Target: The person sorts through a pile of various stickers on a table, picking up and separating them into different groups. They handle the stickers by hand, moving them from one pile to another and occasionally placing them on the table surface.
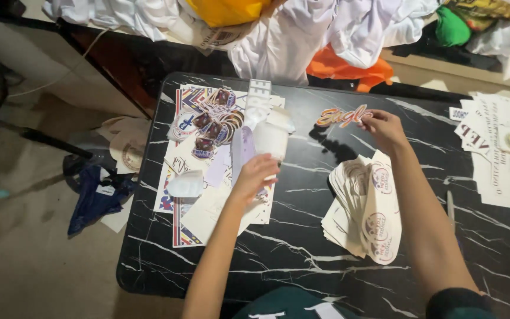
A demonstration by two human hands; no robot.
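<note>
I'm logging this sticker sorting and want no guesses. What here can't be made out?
Head view:
- Left hand: fingertips blurred by motion over the sticker pile; grip unclear.
- Right hand: fingertips pinch the script cutout, hiding its end.
- Printed sheets: cut off by the right edge.
- Round-label stack: lower sheets hidden beneath upper ones.

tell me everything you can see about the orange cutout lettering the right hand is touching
The orange cutout lettering is a flat, thin script-shaped piece, orange with pale edging, looking like paper or film. It lies face up on the black marbled table near its far edge. The right hand pinches its right end; nothing else touches it.
</note>
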